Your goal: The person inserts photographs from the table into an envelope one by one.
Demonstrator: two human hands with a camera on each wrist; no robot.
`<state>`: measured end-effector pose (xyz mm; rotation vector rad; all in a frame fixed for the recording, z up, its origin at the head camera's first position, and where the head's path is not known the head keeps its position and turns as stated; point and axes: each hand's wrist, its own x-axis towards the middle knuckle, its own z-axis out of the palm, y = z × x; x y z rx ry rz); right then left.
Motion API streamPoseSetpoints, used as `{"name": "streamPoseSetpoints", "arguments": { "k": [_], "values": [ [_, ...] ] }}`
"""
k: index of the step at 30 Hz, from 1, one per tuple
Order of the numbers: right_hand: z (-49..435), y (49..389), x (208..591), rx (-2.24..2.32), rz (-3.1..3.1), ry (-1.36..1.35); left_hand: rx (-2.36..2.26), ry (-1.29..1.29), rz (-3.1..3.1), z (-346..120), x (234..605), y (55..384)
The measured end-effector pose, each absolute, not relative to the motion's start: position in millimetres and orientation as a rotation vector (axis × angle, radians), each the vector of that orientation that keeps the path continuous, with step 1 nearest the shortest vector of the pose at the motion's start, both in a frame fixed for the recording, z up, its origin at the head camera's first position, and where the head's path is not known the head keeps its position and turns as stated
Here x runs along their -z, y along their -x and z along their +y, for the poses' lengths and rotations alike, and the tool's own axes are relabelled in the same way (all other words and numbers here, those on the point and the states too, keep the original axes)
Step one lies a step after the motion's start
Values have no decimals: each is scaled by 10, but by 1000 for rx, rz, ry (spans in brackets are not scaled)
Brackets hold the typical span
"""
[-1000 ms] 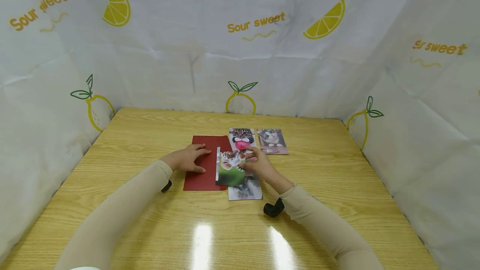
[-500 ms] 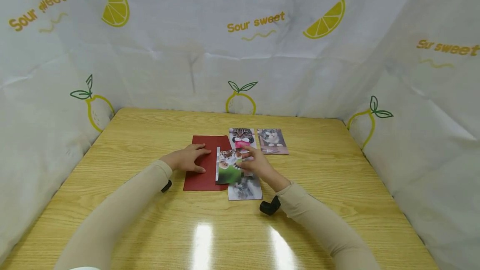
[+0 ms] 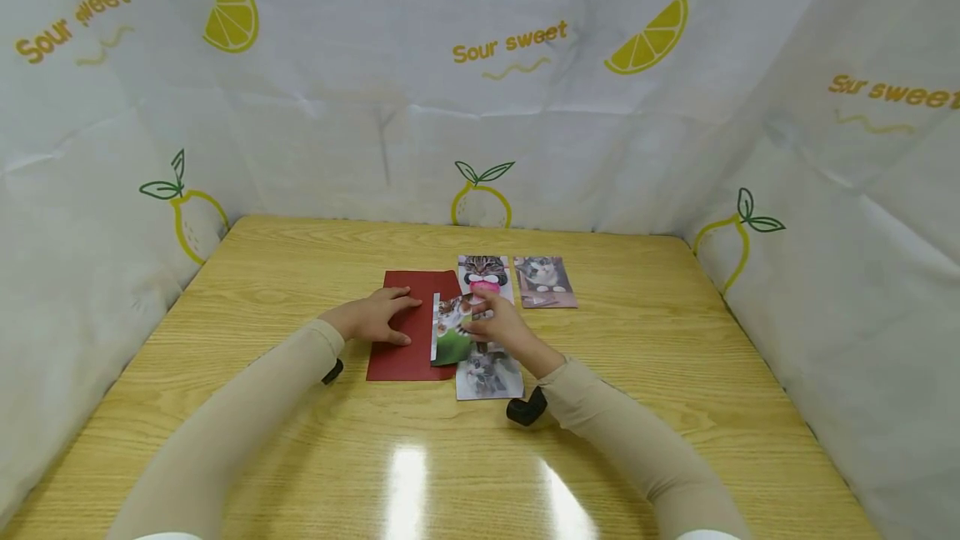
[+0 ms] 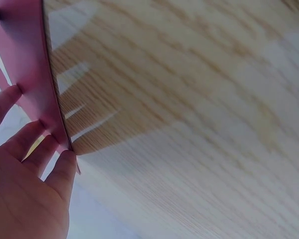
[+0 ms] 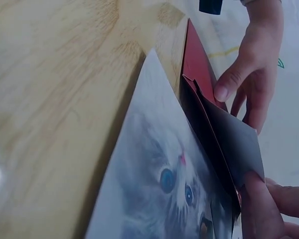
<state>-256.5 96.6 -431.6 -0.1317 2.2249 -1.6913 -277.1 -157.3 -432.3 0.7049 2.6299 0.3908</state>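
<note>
A flat red envelope (image 3: 401, 365) lies left of the table's middle. My left hand (image 3: 375, 317) rests on its left part with fingers spread. Over its right part is a photo card of a tiger (image 3: 452, 344), gripped at the right edge by my right hand (image 3: 501, 325). In the right wrist view the card's dark side (image 5: 234, 139) tilts up beside the red edge; whether any of it is inside I cannot tell. A kitten photo (image 3: 489, 377) lies partly beneath, and a tabby cat photo (image 3: 483, 267) sits just behind.
Another cat photo (image 3: 545, 282) lies to the back right. Black wrist-camera parts (image 3: 527, 408) hang below each wrist. The wooden table (image 3: 300, 440) is bordered by a white curtain (image 3: 337, 148) with lemon prints.
My right hand has moved left with the tiger photo, and less of the photo's width shows. More of the kitten photo beneath is visible. The left hand has stayed put.
</note>
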Motion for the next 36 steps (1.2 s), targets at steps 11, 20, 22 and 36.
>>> {"name": "streamPoseSetpoints", "arguments": {
  "k": [11, 20, 22, 36],
  "values": [
    [855, 2601, 4402, 1606, 2302, 90, -422, -707, 2622, -1569, 4284, 2735],
    [806, 2634, 4426, 1511, 2363, 135, -408, -718, 2628, -1560, 4288, 2740],
    [797, 2637, 4432, 1522, 2351, 132, -405, -716, 2627, -1559, 4293, 2743],
    [763, 2640, 4421, 1593, 2333, 108, -390, -708, 2639, -1574, 4315, 2771]
  ]
}}
